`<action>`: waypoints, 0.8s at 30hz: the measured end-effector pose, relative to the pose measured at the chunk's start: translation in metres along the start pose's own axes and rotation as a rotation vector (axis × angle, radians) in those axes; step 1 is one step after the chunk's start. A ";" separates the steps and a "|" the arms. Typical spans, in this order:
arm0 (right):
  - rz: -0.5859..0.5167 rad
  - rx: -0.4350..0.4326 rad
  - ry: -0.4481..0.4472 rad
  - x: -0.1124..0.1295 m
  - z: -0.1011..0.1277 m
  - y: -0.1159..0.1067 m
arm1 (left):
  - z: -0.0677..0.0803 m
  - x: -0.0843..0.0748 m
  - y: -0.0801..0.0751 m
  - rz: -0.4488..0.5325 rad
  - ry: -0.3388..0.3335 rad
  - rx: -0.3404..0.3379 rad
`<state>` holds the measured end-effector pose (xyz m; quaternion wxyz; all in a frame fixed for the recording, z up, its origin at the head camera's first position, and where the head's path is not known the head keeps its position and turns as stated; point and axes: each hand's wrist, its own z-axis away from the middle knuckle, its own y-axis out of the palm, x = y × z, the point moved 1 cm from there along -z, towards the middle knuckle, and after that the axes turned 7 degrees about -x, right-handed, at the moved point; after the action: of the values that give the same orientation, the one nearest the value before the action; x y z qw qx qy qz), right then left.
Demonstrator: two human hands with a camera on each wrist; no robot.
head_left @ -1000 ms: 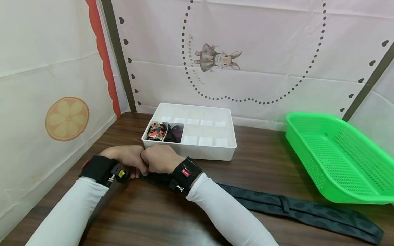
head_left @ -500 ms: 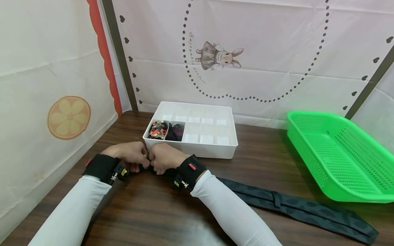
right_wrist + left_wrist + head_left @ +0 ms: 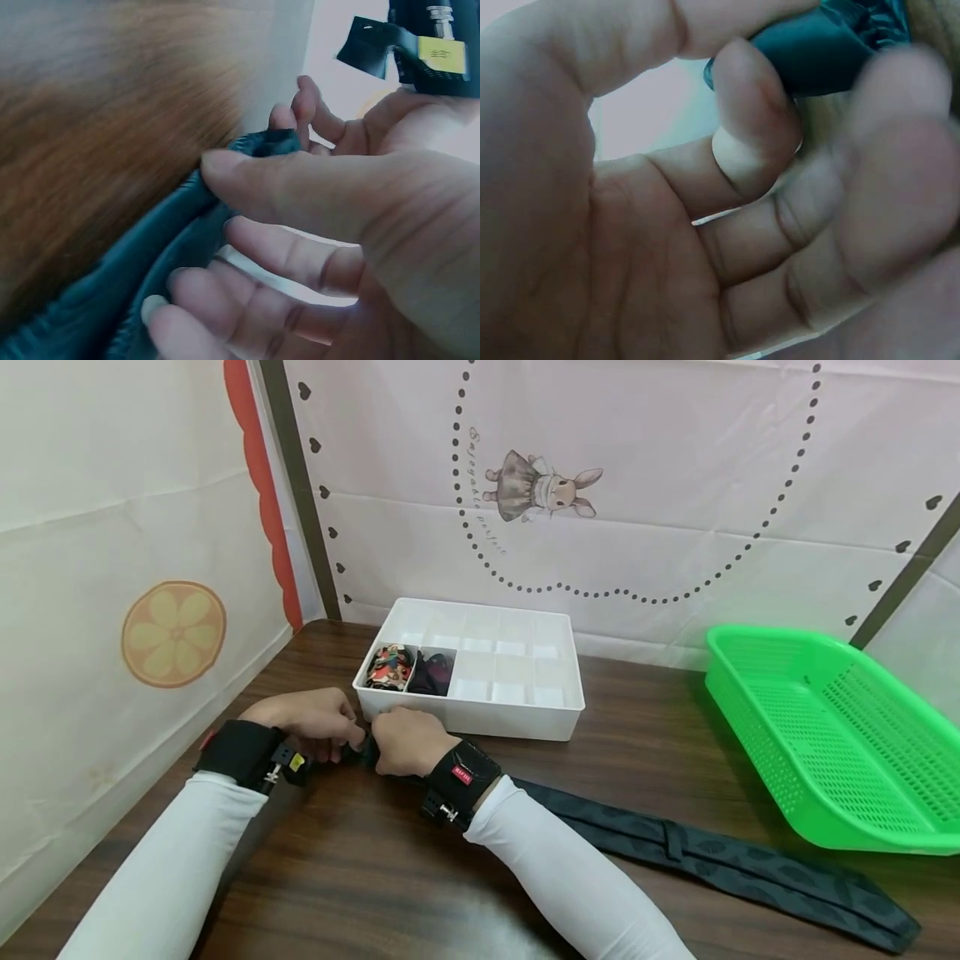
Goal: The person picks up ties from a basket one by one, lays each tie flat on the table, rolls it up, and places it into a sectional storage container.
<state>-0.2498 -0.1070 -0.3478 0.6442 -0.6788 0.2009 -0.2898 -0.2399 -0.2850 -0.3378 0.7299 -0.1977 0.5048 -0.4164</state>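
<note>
— Fingers first: how do they sit in the head view?

— Both sets are curled. The left hand and right hand meet near the table's left edge, pinching the rolled end of a dark tie. Its flat, patterned length trails across the wood toward the front right corner.

— Containers?

— A white plastic organizer tray, split into small square cells, stands just behind the hands. Its front-left cell holds a colourful fabric roll; the next holds a dark fabric roll. A green perforated basket sits at the right edge.

— And the left wrist view?

— Very close and blurred. The left hand's fingers bend against a glossy teal-looking bunch of the tie, held between finger and thumb.

— Right wrist view?

— The right thumb presses on top of the tie's folded, slightly ribbed cloth, with the fingers curled beneath it. It lies on brown wood grain, and the left hand touches its tip.
</note>
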 end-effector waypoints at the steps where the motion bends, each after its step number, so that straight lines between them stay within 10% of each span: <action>1: -0.001 -0.001 0.000 0.000 0.000 0.000 | 0.000 0.000 -0.001 0.015 -0.001 0.004; 13: -0.077 -0.014 -0.039 -0.002 -0.001 -0.001 | -0.006 0.005 -0.001 0.074 0.020 0.037; 24: -0.327 -0.220 -0.164 -0.007 -0.007 0.000 | -0.010 0.005 0.004 0.079 -0.030 0.020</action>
<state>-0.2602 -0.1078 -0.3488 0.5248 -0.7899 0.0652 -0.3105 -0.2465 -0.2858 -0.3478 0.7552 -0.1765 0.4969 -0.3893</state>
